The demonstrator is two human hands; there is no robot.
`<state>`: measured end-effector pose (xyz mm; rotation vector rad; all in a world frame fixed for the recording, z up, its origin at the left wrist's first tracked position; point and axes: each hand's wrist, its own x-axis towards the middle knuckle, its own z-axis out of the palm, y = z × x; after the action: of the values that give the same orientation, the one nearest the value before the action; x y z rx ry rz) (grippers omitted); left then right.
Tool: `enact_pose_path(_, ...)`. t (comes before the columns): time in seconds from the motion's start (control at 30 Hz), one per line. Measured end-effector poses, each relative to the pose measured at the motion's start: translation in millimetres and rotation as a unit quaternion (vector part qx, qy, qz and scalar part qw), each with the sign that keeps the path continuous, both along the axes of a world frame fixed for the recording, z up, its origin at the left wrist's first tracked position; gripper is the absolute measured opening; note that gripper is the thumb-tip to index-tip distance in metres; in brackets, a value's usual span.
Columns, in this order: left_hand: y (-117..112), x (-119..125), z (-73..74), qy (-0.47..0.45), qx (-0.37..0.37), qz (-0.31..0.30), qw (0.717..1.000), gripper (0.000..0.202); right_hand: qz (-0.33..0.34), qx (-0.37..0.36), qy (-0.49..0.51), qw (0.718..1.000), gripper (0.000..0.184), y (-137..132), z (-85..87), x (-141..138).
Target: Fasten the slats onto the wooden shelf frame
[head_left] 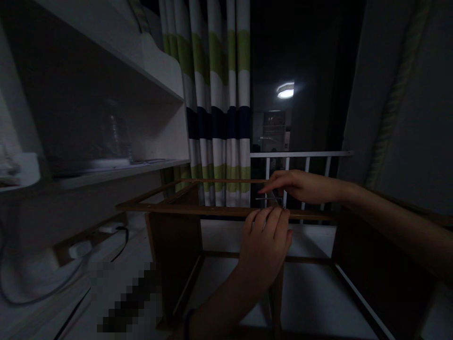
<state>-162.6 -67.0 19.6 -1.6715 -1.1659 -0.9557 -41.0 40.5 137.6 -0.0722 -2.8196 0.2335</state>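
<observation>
My left hand [264, 243] is wrapped over the front rail of a brown wooden frame [226, 211], its fingers curled across the top edge. Just beyond those knuckles a thin metal hex key [268, 199] lies level above the rail. Its bent end is near the left fingertips and partly hidden. Coming in from the right, my right hand [295, 185] hovers at the key, index finger stretched out over its long arm. I cannot tell whether that fingertip touches the metal. An upright wooden bar [278, 297] runs down below my left hand.
Dark side panels [177, 245] close the frame at left and right. A white shelf unit [155, 165] stands on the left, above plugs and cables [80, 249]. Behind are a striped curtain [219, 94] and a white railing [300, 154] before a dark window. The light is dim.
</observation>
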Motion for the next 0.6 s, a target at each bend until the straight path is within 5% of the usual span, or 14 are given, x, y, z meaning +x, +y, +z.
enact_pose_path(0.2, -0.8, 0.7, 1.8, -0.004, -0.013, 0.001, 1.0, 0.031, 0.069, -0.008, 0.018, 0.997, 0.06, -5.7, 1.8, -6.0)
enact_pose_path(0.6, -0.4, 0.5, 1.0, 0.002, 0.0, 0.0, 1.0, 0.032, 0.033, 0.006, 0.01, 0.999, 0.047, 5.9, -7.7, 1.1)
